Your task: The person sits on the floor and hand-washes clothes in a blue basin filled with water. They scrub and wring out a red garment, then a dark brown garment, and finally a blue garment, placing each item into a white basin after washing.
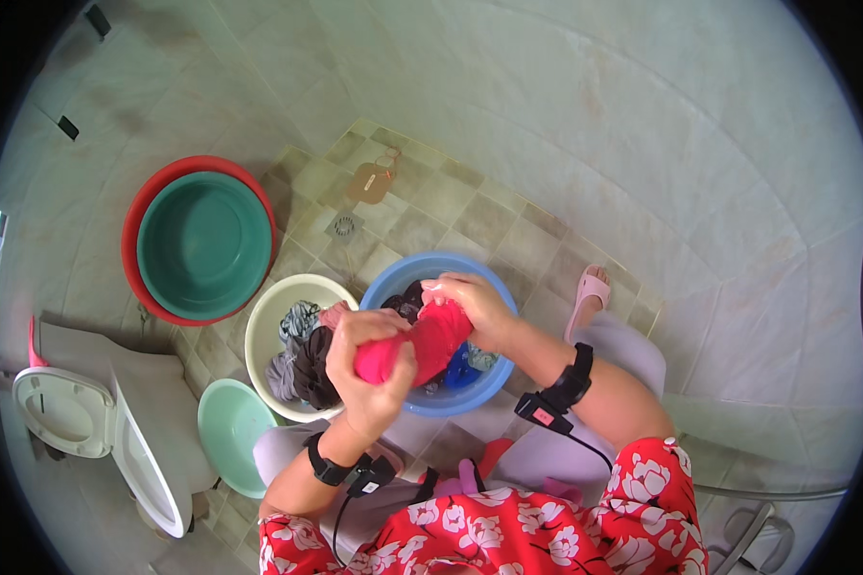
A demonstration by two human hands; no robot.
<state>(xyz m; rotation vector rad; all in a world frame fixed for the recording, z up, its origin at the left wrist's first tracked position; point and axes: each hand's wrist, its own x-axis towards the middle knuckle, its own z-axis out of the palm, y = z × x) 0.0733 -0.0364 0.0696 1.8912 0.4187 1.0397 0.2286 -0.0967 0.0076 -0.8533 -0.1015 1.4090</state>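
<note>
Both my hands grip one bundled piece of bright pink-red cloth above a blue plastic basin. My left hand is closed around its near left end. At the upper right end, my right hand holds it with the fingers bent over it. Under the cloth, the blue basin contains dark patterned cloth and blue cloth. Left of it stands a cream basin with grey, dark brown and pinkish cloths, partly hidden by my left hand.
A green basin sits inside a red basin at the upper left. A mint basin stands lower left, near a toilet. A floor drain and a brown flat object with a cord lie beyond the basins.
</note>
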